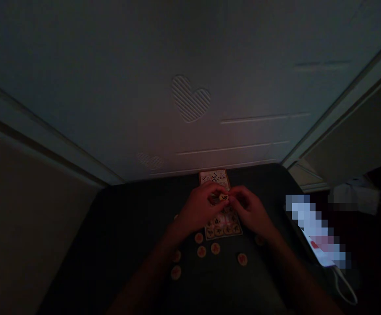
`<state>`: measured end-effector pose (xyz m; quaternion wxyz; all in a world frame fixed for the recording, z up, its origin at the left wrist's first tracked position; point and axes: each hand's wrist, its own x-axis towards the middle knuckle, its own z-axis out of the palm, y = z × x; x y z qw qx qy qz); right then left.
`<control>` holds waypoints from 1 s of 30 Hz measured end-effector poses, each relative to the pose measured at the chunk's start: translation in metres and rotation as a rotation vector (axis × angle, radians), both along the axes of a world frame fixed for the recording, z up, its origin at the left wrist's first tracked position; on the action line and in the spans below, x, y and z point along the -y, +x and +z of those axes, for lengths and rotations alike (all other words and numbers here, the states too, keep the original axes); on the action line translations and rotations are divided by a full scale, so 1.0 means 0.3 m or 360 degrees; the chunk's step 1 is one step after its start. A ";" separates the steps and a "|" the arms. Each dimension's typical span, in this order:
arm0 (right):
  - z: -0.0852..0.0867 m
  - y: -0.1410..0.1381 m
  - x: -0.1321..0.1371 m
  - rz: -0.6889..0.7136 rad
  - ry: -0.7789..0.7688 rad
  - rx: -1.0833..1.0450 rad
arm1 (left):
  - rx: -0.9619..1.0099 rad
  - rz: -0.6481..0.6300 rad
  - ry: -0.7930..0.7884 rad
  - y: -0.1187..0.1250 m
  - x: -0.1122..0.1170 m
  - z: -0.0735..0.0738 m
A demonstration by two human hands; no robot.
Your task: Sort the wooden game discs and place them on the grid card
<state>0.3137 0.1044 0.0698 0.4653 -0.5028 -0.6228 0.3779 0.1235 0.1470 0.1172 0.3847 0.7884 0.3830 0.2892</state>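
Pinched between the thumb and index finger of my left hand (203,203) is a round Chinese chess piece (224,197) with a dark character on it. My right hand (251,210) is closed, its thumb and fingertips meeting the right edge of the same piece. Both hands hover over a small tray (225,237) holding several dark-marked pieces, the nearest row lined up along its front. Behind my fingers lies a printed box lid (214,178), partly covered by my hands. My hands hide much of the tray's far half.
Red-marked Chinese chess pieces (215,248) lie loose on the dark table (127,227), one more (242,259) farther right. At the right edge a lit phone (321,253) has a cord loop. A pale panel with embossed hearts (190,100) stands behind the table.
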 end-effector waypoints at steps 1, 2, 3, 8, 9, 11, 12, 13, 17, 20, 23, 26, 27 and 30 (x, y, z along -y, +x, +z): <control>0.000 0.000 0.002 -0.0005 0.0001 -0.0010 | 0.0000 0.0000 -0.0025 -0.001 -0.003 -0.001; 0.001 0.000 0.004 -0.0012 0.0001 -0.0014 | 0.0006 0.0004 -0.0053 -0.003 -0.005 -0.003; 0.001 0.000 0.005 -0.0018 -0.0003 -0.0012 | 0.0017 0.0004 -0.0083 -0.004 -0.006 -0.005; 0.005 0.004 0.009 -0.0058 -0.0036 0.0045 | 0.0138 0.0049 -0.0298 -0.007 -0.011 -0.029; 0.006 0.004 0.010 -0.0061 -0.0039 0.0049 | 0.0173 0.0068 -0.0359 -0.008 -0.013 -0.035; 0.006 0.004 0.013 -0.0055 -0.0037 0.0055 | 0.0244 0.0093 -0.0471 -0.008 -0.016 -0.048; 0.005 0.003 0.013 -0.0046 -0.0035 0.0057 | 0.0272 0.0099 -0.0515 -0.008 -0.018 -0.053; 0.002 0.002 0.013 -0.0044 -0.0030 0.0059 | 0.0290 0.0105 -0.0551 -0.009 -0.019 -0.058; -0.009 -0.002 0.010 -0.0056 0.0004 0.0051 | 0.0312 0.0108 -0.0636 -0.010 -0.023 -0.065; -0.013 -0.003 0.008 -0.0057 0.0016 0.0050 | 0.0323 0.0059 -0.0673 -0.010 -0.023 -0.067; -0.016 0.000 0.007 -0.0048 0.0013 0.0073 | 0.0358 -0.0026 -0.0703 -0.009 -0.020 -0.070; -0.023 0.006 0.007 -0.0079 0.0008 0.0092 | 0.0389 -0.0083 -0.0699 -0.008 -0.018 -0.074; -0.025 0.008 0.006 -0.0090 0.0000 0.0093 | 0.0396 -0.0086 -0.0693 -0.007 -0.018 -0.074; -0.027 0.012 0.006 -0.0087 -0.0016 0.0096 | 0.0397 -0.0078 -0.0673 -0.006 -0.018 -0.074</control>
